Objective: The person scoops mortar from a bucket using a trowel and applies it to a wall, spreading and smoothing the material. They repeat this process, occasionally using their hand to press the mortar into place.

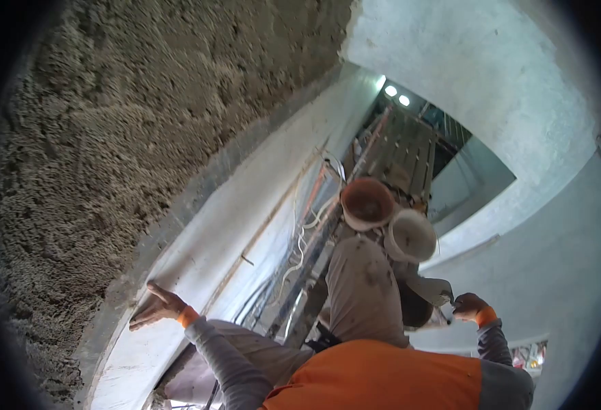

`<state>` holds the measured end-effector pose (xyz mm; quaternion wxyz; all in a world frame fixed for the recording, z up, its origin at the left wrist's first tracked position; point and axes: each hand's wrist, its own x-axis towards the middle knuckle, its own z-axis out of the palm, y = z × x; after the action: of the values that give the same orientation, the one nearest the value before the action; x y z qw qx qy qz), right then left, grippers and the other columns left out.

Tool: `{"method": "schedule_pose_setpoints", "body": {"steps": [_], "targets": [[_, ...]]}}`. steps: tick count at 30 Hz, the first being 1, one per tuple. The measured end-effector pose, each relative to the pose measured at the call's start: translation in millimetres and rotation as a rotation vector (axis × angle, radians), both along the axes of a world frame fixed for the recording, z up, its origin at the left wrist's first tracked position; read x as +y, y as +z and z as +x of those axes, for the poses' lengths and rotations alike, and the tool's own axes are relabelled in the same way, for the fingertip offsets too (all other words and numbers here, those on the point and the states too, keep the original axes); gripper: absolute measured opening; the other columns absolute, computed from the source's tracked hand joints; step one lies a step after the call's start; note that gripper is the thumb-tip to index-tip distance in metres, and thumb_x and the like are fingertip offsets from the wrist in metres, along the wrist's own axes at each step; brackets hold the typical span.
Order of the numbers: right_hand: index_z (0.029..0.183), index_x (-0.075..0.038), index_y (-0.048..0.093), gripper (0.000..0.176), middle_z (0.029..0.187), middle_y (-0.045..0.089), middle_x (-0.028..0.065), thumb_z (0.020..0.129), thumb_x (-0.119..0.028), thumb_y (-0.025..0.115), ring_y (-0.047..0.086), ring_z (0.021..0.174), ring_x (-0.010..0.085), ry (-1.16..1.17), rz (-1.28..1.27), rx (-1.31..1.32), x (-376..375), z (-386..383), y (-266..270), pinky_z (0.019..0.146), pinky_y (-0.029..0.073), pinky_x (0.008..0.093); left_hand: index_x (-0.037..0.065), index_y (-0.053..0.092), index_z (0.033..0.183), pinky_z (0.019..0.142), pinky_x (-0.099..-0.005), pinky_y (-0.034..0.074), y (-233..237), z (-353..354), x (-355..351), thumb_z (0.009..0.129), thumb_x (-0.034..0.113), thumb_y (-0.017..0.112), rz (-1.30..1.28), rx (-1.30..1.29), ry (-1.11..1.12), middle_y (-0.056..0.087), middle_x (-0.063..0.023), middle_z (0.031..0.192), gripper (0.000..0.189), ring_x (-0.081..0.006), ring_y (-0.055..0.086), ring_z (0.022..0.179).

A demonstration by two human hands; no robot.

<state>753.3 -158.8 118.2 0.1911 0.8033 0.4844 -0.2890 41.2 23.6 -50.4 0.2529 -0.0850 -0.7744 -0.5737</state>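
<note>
My left hand [158, 307] is open, its fingers spread against the smooth white wall strip [198, 263] beside the rough wet plaster [119, 157]. On the other side, my right hand [470, 307] is closed on what looks like a mortar-caked trowel [437, 290]; its handle is mostly hidden by the fingers. The trowel's pale blade lies over a dark bucket [415, 307] beside my knee. Further off, a reddish-brown bucket [367, 203] and a whitish bucket [410, 236] stand side by side, touching or nearly so.
A plank platform [399, 154] stretches away beyond the buckets. Scaffold poles [328, 225] and a loose pale cable [300, 253] run along its left side. A curved pale wall [539, 273] rises on the right, and a white ceiling [464, 61] hangs overhead.
</note>
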Motion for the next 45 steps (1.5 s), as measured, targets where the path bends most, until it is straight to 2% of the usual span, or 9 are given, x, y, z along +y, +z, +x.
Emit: {"method": "schedule_pose_setpoints", "body": {"steps": [5, 10, 25, 29, 31, 32, 38, 41, 45], "targets": [[0.074, -0.003, 0.068, 0.023, 0.087, 0.067, 0.0176, 0.059, -0.018, 0.059, 0.064, 0.088, 0.0343, 0.350, -0.418, -0.185, -38.9, 16.4, -59.2, 0.077, 0.050, 0.0427, -0.008, -0.017, 0.140, 0.107, -0.0613, -0.001, -0.5, -6.9, -8.1, 0.062, 0.084, 0.054, -0.034, -0.011, -0.052, -0.020, -0.0330, 0.146, 0.140, -0.0418, -0.017, 0.139], [0.107, -0.007, 0.062, 0.037, 0.105, 0.065, 0.0161, 0.079, -0.031, 0.065, 0.061, 0.101, 0.0316, -0.210, -0.041, -0.025, -53.2, -20.9, -99.3, 0.087, 0.048, 0.0402, -0.006, -0.021, 0.140, 0.104, -0.0642, -0.002, -10.0, -13.7, -6.7, 0.060, 0.086, 0.053, -0.047, 0.000, -0.048, -0.023, -0.0323, 0.145, 0.142, -0.0428, -0.020, 0.138], [0.130, -0.003, 0.043, 0.080, 0.128, 0.045, 0.0310, 0.069, -0.042, 0.076, 0.047, 0.119, 0.0415, -0.591, 0.399, -0.183, -70.1, 20.2, -167.6, 0.099, 0.042, 0.0402, -0.005, -0.019, 0.141, 0.105, -0.0642, -0.002, -17.7, -12.1, 5.3, 0.060, 0.086, 0.053, -0.118, 0.064, -0.248, -0.021, -0.0321, 0.146, 0.141, -0.0434, -0.017, 0.138], [0.145, -0.011, 0.019, 0.093, 0.146, 0.032, 0.0166, 0.076, -0.046, 0.070, 0.036, 0.130, 0.0382, -1.085, 0.271, 0.260, -59.0, 66.7, -204.3, 0.093, 0.039, 0.0599, -0.005, -0.018, 0.141, 0.105, -0.0642, -0.001, -17.4, -16.8, 0.8, 0.060, 0.087, 0.052, -0.063, 0.045, -0.183, -0.020, -0.0320, 0.146, 0.141, -0.0435, -0.016, 0.138], [0.143, -0.011, 0.028, 0.082, 0.147, 0.026, 0.0215, 0.079, -0.047, 0.066, 0.036, 0.130, 0.0368, -1.180, 0.320, 0.411, -54.8, 73.8, -211.6, 0.093, 0.042, 0.0549, -0.005, -0.018, 0.141, 0.105, -0.0643, -0.001, -17.4, -17.5, -2.6, 0.060, 0.087, 0.052, -0.036, 0.033, -0.139, -0.020, -0.0319, 0.147, 0.141, -0.0436, -0.016, 0.138], [0.130, -0.005, 0.045, 0.068, 0.126, 0.050, 0.0232, 0.079, -0.046, 0.066, 0.055, 0.108, 0.0355, -1.184, 0.417, 0.246, -49.9, 68.9, -215.4, 0.082, 0.047, 0.0530, -0.005, -0.018, 0.141, 0.105, -0.0643, -0.001, -17.5, -17.5, -2.2, 0.060, 0.087, 0.052, -0.027, 0.032, -0.122, -0.020, -0.0319, 0.147, 0.141, -0.0437, -0.016, 0.138], [0.095, 0.000, 0.060, 0.040, 0.061, 0.050, 0.0033, 0.088, -0.039, 0.060, 0.046, 0.043, 0.0177, -1.406, 1.194, 0.388, -68.7, 93.2, -244.1, 0.040, 0.039, 0.0336, -0.004, -0.017, 0.142, 0.105, -0.0643, -0.001, -16.0, -16.2, -2.8, 0.060, 0.087, 0.052, -0.019, 0.030, -0.069, -0.019, -0.0318, 0.147, 0.140, -0.0439, -0.015, 0.138], [0.074, -0.005, 0.058, 0.037, 0.051, 0.042, 0.0001, 0.093, -0.036, 0.055, 0.037, 0.039, 0.0147, -1.376, 1.257, 0.536, -21.8, 24.9, -183.2, 0.037, 0.033, 0.0310, -0.004, -0.017, 0.142, 0.105, -0.0643, -0.001, -18.5, -20.3, -3.8, 0.060, 0.087, 0.052, -0.037, 0.027, -0.023, -0.019, -0.0317, 0.147, 0.140, -0.0440, -0.014, 0.139], [0.073, -0.006, 0.057, 0.028, 0.049, 0.043, 0.0032, 0.093, -0.026, 0.053, 0.041, 0.040, 0.0193, -0.661, 1.059, 0.162, 35.6, -12.3, -166.7, 0.040, 0.035, 0.0357, -0.002, -0.020, 0.141, 0.106, -0.0633, -0.003, -10.4, -15.6, -6.6, 0.059, 0.089, 0.050, -0.045, -0.013, -0.030, -0.019, -0.0296, 0.148, 0.141, -0.0422, -0.017, 0.138]]}}
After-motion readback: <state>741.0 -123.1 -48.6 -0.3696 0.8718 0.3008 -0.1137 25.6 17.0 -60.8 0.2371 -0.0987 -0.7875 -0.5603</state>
